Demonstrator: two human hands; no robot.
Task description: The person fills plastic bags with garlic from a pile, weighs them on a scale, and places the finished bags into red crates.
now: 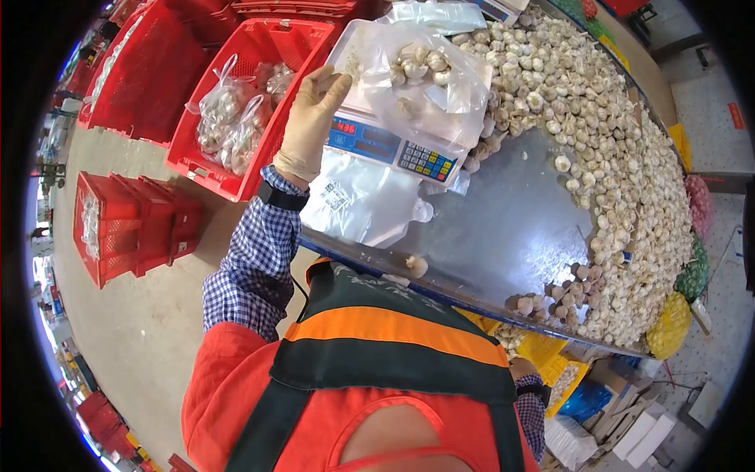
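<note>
I see the gloved left hand (314, 110) raised on an outstretched arm, fingertips pinching a corner of the bag of garlic (417, 71) on the scale (393, 149). The right hand (523, 368) hangs below the tabletop (503, 228), and I cannot tell its grip.

A clear plastic bag (440, 98) with a few garlic bulbs (421, 64) inside lies flat on top of the scale (393, 147); the left hand (313, 118) touches its edge
</note>
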